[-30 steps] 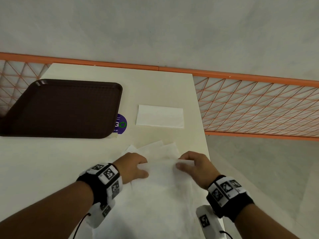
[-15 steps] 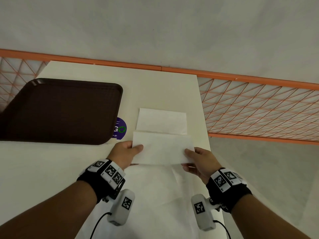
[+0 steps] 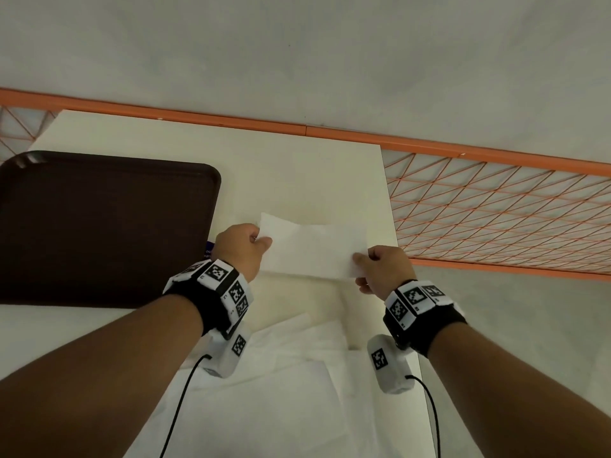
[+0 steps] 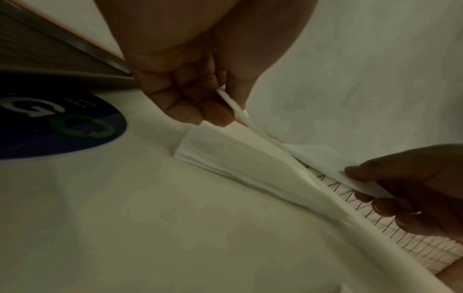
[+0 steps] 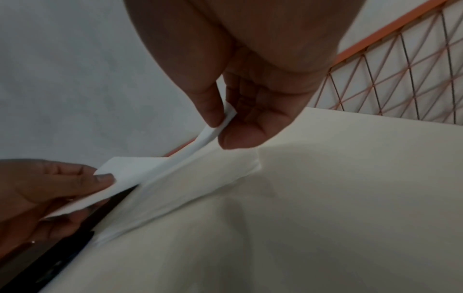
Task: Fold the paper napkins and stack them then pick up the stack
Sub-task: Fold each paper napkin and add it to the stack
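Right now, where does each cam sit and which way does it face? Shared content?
Head: on the head, looking forward and down at the table; both forearms, left hand, right hand pinching the folded napkin.
Left wrist: under the left hand, along its fingers toward the purple sticker.
Right wrist: under the right hand, along its fingers toward the orange railing.
Shared: both wrist views show the held napkin above the stack.

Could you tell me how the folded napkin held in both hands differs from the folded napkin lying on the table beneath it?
The held napkin is off the table, pinched at its ends by the left hand and right hand; the lying napkin rests flat, untouched. The held napkin sags between the hands; the lying napkin is straight. Both are white and folded.
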Motion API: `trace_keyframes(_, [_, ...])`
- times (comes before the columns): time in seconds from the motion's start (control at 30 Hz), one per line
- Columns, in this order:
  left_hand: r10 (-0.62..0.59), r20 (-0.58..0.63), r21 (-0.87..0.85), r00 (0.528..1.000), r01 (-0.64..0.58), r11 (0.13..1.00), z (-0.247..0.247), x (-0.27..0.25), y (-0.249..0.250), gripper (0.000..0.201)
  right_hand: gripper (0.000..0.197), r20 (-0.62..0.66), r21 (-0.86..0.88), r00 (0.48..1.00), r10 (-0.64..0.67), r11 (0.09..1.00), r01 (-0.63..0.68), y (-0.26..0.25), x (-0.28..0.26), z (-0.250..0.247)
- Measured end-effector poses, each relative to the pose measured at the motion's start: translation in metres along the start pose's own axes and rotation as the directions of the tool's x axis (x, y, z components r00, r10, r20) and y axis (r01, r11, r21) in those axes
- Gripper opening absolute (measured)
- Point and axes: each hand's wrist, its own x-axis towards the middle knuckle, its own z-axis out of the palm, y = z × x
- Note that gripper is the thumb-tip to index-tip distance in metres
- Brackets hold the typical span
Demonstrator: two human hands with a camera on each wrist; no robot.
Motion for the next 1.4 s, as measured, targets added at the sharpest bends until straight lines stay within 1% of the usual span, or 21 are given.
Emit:
trace_keyframes(0.07, [-0.016,0.001,0.054,1.000,0.016,0.998,0.005,0.007,0.000,0.037,0.022,-0.019,-0.082,1.000,0.002,0.997,-0.004,0.001,0.009,0.003])
trace_keyframes(0.2, [-0.047,0.003,0.146,0.999,0.046,0.988,0.013,0.017,-0.005,0.043,0.026,-0.040,-0.218,0.999,-0.014,0.976,0.005,0.003,0.020,0.008])
trace_keyframes(0.37, [-0.081,0.004,0.190,0.997,0.079,0.979,0.015,0.020,-0.007,0.027,0.021,-0.024,-0.323,1.000,0.017,0.946,-0.024,0.005,0.023,0.010])
trace_keyframes(0.43, [-0.090,0.009,0.203,0.996,0.086,0.975,0.014,0.020,-0.007,0.024,0.019,-0.031,-0.373,0.999,0.012,0.928,-0.022,0.006,0.025,0.010])
trace_keyframes(0.5, [-0.111,0.015,0.230,0.994,0.105,0.968,0.014,0.020,-0.006,0.033,0.020,-0.050,-0.411,0.999,0.007,0.911,-0.027,0.007,0.026,0.009])
trace_keyframes(0.6, [-0.156,0.027,0.281,0.987,0.142,0.949,0.013,0.018,-0.003,0.048,0.039,-0.071,-0.441,0.997,0.005,0.897,-0.036,0.008,0.026,0.010])
trace_keyframes(0.67, [-0.173,0.043,0.343,0.984,0.148,0.928,0.013,0.017,-0.001,0.052,0.048,-0.065,-0.463,0.998,-0.006,0.886,-0.025,0.007,0.027,0.011])
trace_keyframes(0.73, [-0.172,0.075,0.413,0.982,0.127,0.902,0.013,0.018,0.001,0.051,0.048,-0.057,-0.491,0.998,-0.019,0.871,-0.012,0.005,0.027,0.013])
trace_keyframes(0.8, [-0.166,0.112,0.464,0.980,0.096,0.880,0.014,0.019,0.004,0.049,0.042,-0.046,-0.516,0.999,-0.024,0.857,-0.003,0.003,0.027,0.015])
trace_keyframes(0.9, [-0.170,0.145,0.484,0.975,0.081,0.872,0.016,0.021,0.006,0.048,0.037,-0.038,-0.534,0.999,-0.019,0.845,-0.004,0.002,0.028,0.016])
trace_keyframes(0.97, [-0.181,0.146,0.478,0.973,0.091,0.874,0.014,0.021,0.006,0.048,0.039,-0.039,-0.524,0.999,-0.015,0.852,-0.008,0.002,0.028,0.015])
trace_keyframes(1.07, [-0.177,0.125,0.465,0.976,0.100,0.880,0.004,0.014,0.007,0.050,0.049,-0.052,-0.498,0.998,-0.022,0.867,-0.007,0.002,0.021,0.009])
trace_keyframes(1.13, [-0.135,0.110,0.447,0.985,0.072,0.892,-0.005,0.003,0.006,0.051,0.048,-0.047,-0.494,0.997,-0.064,0.869,0.032,0.001,0.010,0.003])
trace_keyframes(1.17, [-0.102,0.118,0.436,0.988,0.041,0.899,-0.008,-0.004,0.005,0.050,0.044,-0.036,-0.487,0.995,-0.094,0.871,0.064,0.001,0.001,0.001])
trace_keyframes(1.23, [-0.040,0.171,0.425,0.985,-0.037,0.904,-0.015,-0.018,-0.001,0.047,0.031,0.005,-0.462,0.988,-0.157,0.875,0.141,0.001,-0.022,-0.001])
trace_keyframes(1.3, [-0.016,0.220,0.408,0.975,-0.077,0.910,-0.020,-0.033,-0.007,0.040,0.019,0.093,-0.467,0.974,-0.208,0.855,0.227,0.004,-0.050,0.001])
trace_keyframes(1.33, [-0.017,0.235,0.393,0.972,-0.079,0.916,-0.023,-0.042,-0.010,0.035,0.016,0.140,-0.479,0.964,-0.224,0.837,0.264,0.007,-0.063,0.003])
trace_keyframes(1.4, [-0.014,0.260,0.366,0.966,-0.085,0.927,-0.027,-0.061,-0.014,0.028,0.021,0.208,-0.503,0.950,-0.233,0.807,0.308,0.015,-0.088,0.007])
